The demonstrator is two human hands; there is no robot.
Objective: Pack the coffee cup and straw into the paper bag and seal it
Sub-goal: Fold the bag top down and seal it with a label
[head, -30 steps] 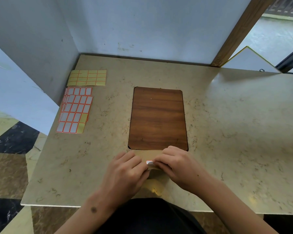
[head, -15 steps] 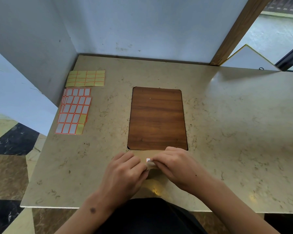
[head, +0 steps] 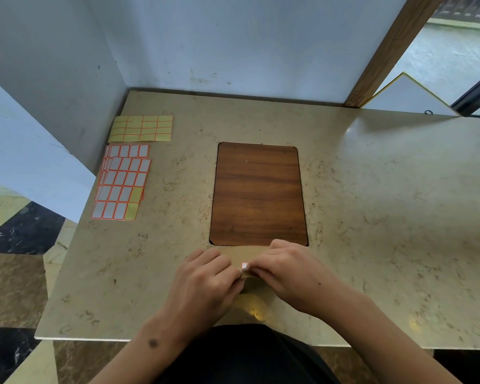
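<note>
At the near edge of the surface (head: 372,217), both hands meet over a flat brown paper bag (head: 250,252), of which only a strip shows beyond and between them. The left hand (head: 205,284) lies with fingers curled, its grip closed on the bag's folded edge as far as the view allows. The right hand (head: 291,273) also has curled fingers, and its fingertips pinch or press a small white sticker with an orange border (head: 244,266) onto the bag. The sticker sits between the two hands, touching both. The coffee cup and straw cannot be seen; whether they lie inside the bag I cannot tell.

Just beyond the bag, in the middle of the surface, lies a dark wooden board (head: 258,194), its near edge touching or slightly under the bag. Along the left edge rest overlapping sheets of white labels with orange borders (head: 122,184), and beyond them, toward the far left corner, a yellow backing sheet with its labels removed (head: 142,128).
</note>
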